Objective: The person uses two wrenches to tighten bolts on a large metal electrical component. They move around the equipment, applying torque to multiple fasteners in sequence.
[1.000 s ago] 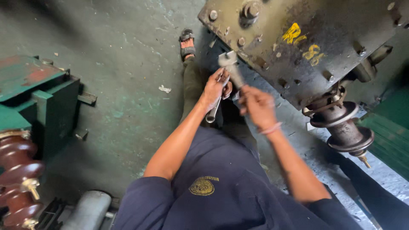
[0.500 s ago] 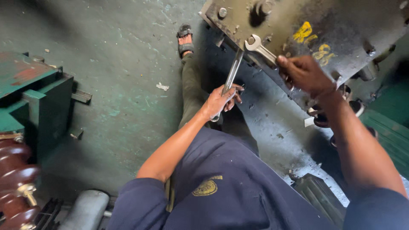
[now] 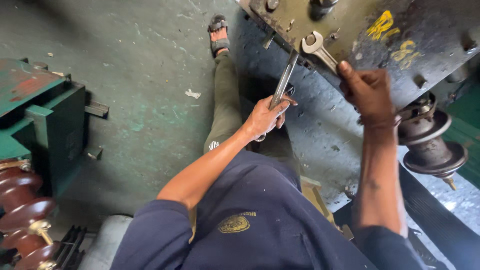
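Note:
My left hand [image 3: 265, 117] grips the lower end of a long steel wrench [image 3: 284, 79] whose head reaches up under the edge of a large olive metal housing [image 3: 350, 20]. My right hand [image 3: 369, 91] holds the handle of a second open-end wrench [image 3: 320, 50], its jaw lying on the housing's top face near a bolt. Both arms come out of dark blue sleeves. My leg in olive trousers stretches ahead to a sandalled foot [image 3: 219, 34].
A dark ribbed insulator bushing [image 3: 430, 140] sticks out of the housing at right. A green metal cabinet [image 3: 40, 110] and brown ribbed insulators [image 3: 22, 220] stand at left. The concrete floor [image 3: 150, 100] is stained green, with a scrap of paper [image 3: 192, 93].
My right hand has lifted the second wrench up onto the housing's top face. The left hand's wrench has swung up so that its head is under the housing's edge.

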